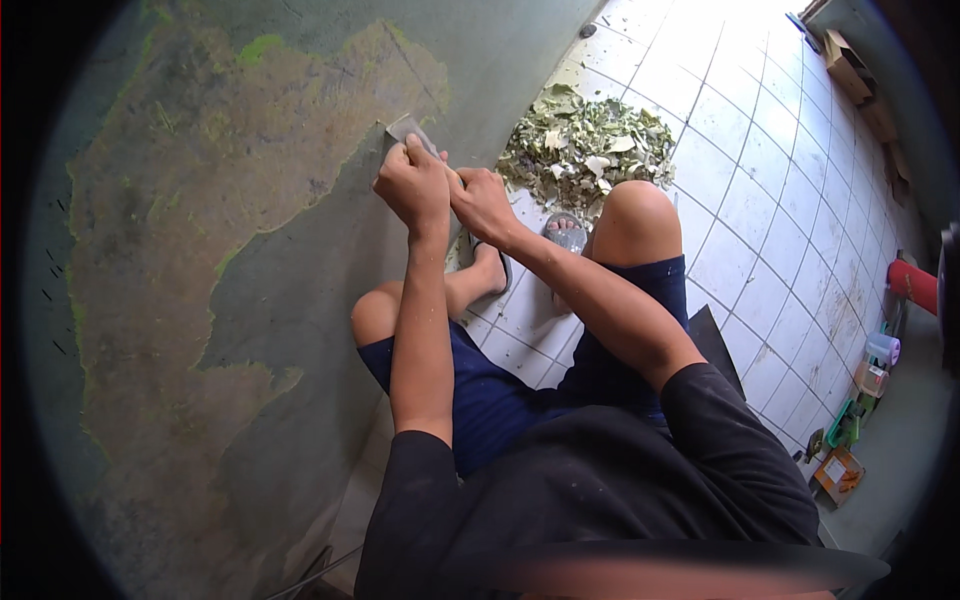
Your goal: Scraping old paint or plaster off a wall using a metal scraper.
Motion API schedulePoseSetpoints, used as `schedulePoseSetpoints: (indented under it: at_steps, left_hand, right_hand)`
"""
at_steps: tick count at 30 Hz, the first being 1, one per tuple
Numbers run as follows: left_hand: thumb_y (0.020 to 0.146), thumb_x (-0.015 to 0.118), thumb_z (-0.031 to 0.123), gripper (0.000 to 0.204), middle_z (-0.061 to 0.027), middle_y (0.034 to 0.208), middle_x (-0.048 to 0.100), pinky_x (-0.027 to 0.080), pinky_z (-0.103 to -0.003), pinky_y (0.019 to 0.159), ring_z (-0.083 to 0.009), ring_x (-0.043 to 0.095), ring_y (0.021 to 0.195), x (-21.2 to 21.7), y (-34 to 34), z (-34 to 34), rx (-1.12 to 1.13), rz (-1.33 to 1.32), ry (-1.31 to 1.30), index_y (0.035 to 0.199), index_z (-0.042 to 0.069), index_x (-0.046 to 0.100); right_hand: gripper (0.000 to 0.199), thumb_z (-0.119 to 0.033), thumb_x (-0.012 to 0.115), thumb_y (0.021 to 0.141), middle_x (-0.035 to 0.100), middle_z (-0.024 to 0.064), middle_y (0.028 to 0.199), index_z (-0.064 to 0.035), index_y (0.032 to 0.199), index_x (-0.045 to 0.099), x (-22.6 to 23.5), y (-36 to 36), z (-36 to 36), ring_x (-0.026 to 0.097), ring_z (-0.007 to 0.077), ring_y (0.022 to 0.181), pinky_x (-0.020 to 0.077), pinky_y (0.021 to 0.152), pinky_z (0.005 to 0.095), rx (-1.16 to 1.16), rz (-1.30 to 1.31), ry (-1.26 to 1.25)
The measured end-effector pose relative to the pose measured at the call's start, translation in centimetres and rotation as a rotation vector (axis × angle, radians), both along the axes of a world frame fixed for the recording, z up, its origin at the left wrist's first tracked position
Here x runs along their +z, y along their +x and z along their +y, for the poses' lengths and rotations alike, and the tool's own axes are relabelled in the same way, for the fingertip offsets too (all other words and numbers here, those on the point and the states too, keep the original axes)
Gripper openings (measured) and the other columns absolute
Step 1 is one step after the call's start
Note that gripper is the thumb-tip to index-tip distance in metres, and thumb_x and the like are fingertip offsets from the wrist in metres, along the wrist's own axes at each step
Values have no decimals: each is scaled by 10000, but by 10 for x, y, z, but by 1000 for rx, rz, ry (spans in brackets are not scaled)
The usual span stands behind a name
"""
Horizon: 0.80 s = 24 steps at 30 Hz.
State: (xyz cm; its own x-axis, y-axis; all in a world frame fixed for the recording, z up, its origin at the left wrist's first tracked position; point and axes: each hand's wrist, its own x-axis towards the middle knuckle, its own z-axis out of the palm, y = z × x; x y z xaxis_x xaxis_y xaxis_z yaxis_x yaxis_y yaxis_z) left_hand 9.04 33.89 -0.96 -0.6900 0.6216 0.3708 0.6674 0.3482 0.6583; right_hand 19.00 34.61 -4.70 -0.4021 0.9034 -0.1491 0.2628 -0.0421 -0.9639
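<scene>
A paint scraper (402,127) with a flat, greyish metal blade rests at the edge of a bare brown patch (250,130) on the grey-green painted wall (290,270). My left hand (412,188) is closed around it just behind the blade, thumb along the top. Behind that, my right hand (484,207) wraps the handle end, close against my left wrist. The fingers cover most of the handle. Thin greenish edges of paint outline the bare patch.
A heap of peeled paint flakes (590,148) lies on the white tiled floor (725,190) beyond my sandalled feet. Along the right wall stand a red cylinder (912,286), a lilac cup-like container (883,348), an orange box (838,474) and brown cartons (850,68).
</scene>
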Motion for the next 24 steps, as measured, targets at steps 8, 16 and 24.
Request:
schedulePoseSetpoints:
  at_steps: [8,16,24]
  left_hand:
    - [985,573,258,422,-212,676,698,543,-479,629,-409,699,647,38,4,22,-110,30,14,676,-19,650]
    - [933,564,180,366,-236,634,660,536,-499,628,-435,674,624,21,-12,9,-139,129,-123,651,-34,655]
    - [913,591,163,343,-223,629,668,557,-471,627,-412,687,608,27,-16,23,-214,189,-188,660,-52,674]
  right_hand:
    - [670,-520,511,1018,567,235,611,110,823,631,12,-12,14,543,252,578,482,621,450,-74,118,-35]
    - [700,-541,466,1049,598,137,640,60,720,609,19,-2,-3,556,202,561,445,546,406,53,168,-528]
    - [534,-504,450,1089,444,-6,558,-54,809,516,39,-7,-2,375,101,419,283,396,308,-43,312,-596]
